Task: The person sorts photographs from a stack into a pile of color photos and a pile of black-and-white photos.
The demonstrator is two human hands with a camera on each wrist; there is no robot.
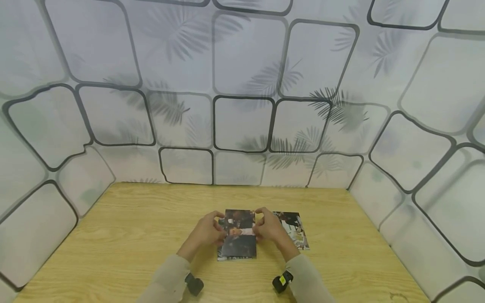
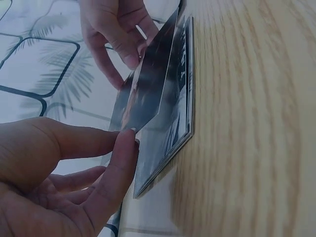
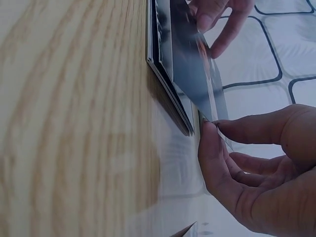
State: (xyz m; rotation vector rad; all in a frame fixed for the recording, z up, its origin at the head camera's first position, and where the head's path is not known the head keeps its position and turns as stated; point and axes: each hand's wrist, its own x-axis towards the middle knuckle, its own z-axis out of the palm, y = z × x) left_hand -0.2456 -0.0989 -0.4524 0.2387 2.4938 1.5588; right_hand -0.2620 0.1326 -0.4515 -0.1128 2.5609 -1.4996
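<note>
Both hands pinch one glossy photo print by its opposite side edges. My left hand has thumb and forefinger on the left edge; my right hand grips the right edge the same way. In the left wrist view the held photo tilts up over a small stack of prints lying on the table. The stack shows several thin layers in the right wrist view. Another photo, with dark and white areas, lies on the table just right of my right hand.
The light wood-grain table extends around the prints. Behind it and at both sides hangs a pale covering with dark rounded outlines and leaf shapes. Each wrist wears a small black camera.
</note>
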